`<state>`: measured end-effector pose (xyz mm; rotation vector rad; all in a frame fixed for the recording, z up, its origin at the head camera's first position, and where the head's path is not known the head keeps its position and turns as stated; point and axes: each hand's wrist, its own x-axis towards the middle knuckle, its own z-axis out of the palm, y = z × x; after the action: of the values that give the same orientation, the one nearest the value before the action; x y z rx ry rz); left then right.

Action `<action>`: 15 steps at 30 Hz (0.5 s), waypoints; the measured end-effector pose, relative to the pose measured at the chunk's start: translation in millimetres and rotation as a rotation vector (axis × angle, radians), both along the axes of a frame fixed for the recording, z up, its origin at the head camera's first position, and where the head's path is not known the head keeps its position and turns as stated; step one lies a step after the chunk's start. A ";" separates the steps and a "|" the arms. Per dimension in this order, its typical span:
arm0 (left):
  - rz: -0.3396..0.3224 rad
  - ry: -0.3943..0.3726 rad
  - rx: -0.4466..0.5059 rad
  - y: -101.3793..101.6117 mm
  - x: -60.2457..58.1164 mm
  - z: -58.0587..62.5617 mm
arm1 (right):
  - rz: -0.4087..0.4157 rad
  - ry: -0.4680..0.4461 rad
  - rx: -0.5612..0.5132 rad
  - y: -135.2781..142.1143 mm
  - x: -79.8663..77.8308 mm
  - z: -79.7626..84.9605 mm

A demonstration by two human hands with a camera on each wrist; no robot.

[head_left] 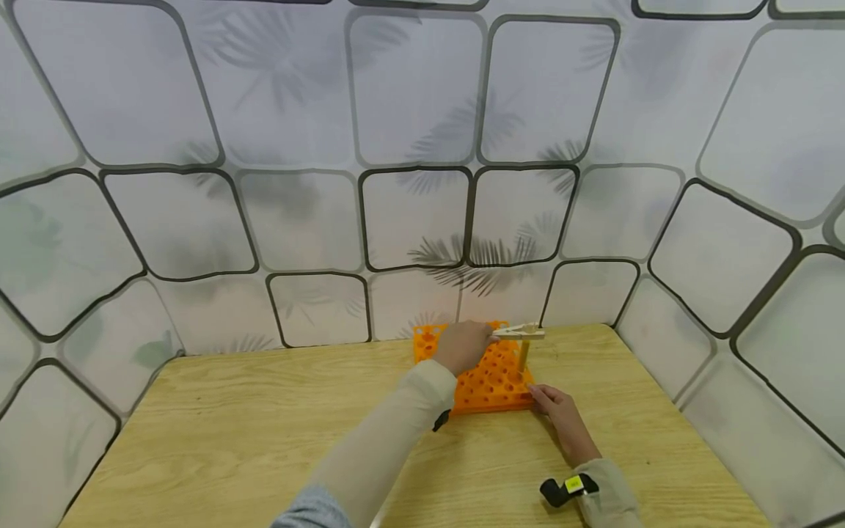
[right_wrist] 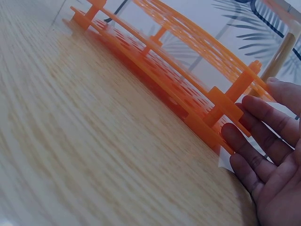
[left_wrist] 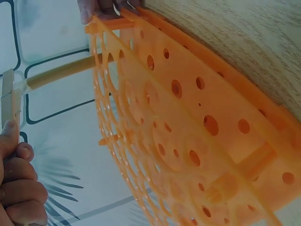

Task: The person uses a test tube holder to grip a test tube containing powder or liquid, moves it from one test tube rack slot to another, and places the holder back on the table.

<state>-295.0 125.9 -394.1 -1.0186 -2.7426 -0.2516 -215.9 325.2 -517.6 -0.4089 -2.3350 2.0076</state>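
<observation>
Nearest the camera, a pale left sleeve point(head_left: 383, 440) is stretched over the worktop point(head_left: 251, 425), while a black device point(head_left: 557, 491) with a yellow label is worn at the right sleeve point(head_left: 612, 493). An orange rack point(head_left: 485, 381) is set close to the worktop's far edge, right of the middle and short of the far right corner. Above it, a wooden clip point(head_left: 508, 334) is pinched between the thumb and fingers of the left hand point(head_left: 463, 346); by the clip's other end, the top of a yellowish-brown tube point(head_left: 524, 356) is gripped. The tube is held nearly upright, its lower part passed into a hole near the rack's right side. The rack's near right corner is grasped by the right hand point(head_left: 561, 416), its fingertips set against the end. Beyond the far edge, a pale wall point(head_left: 416, 216) is patterned with dark outlines and leaf shapes.
</observation>
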 end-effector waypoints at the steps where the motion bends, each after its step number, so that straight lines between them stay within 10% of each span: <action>1: 0.002 -0.003 -0.005 -0.1 0.2 -0.7 | 0.001 0.000 0.000 0.0 0.0 -0.3; 15: 0.026 0.019 -0.053 -0.9 0.2 -9.8 | -0.003 0.001 0.010 0.6 -1.2 -2.8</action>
<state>-294.8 125.0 -403.9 -0.9927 -2.7571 -0.1644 -217.2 325.9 -520.4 -0.4115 -2.3412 1.9937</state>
